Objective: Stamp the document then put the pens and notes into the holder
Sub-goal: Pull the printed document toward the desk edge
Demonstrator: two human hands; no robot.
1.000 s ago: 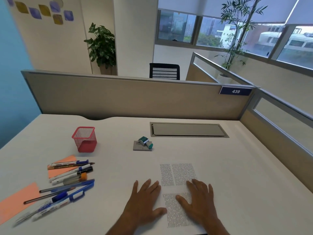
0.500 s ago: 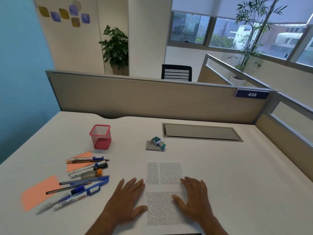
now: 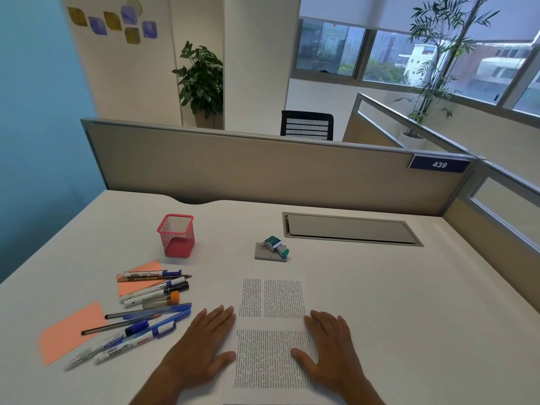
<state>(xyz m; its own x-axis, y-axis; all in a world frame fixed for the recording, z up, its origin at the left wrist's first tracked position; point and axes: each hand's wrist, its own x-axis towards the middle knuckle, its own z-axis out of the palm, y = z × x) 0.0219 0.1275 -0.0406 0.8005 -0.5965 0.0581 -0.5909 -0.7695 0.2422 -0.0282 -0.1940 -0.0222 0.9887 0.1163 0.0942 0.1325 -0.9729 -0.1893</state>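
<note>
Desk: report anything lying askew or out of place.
The stamp lies tipped on its side across its grey pad. The pens are strewn at angles over two orange notes, and the red holder looks empty. Nothing spilled or damaged.

The printed document (image 3: 270, 331) lies flat between the hands, with two blocks of text. Beyond it, ahead of the fingertips, a green-and-white stamp (image 3: 274, 245) rests tilted on what seems a grey pad (image 3: 267, 255). Left of the left hand lie scattered pens (image 3: 146, 314) over two orange notes (image 3: 70, 331); past them stands the red mesh holder (image 3: 176, 235), upright
</note>
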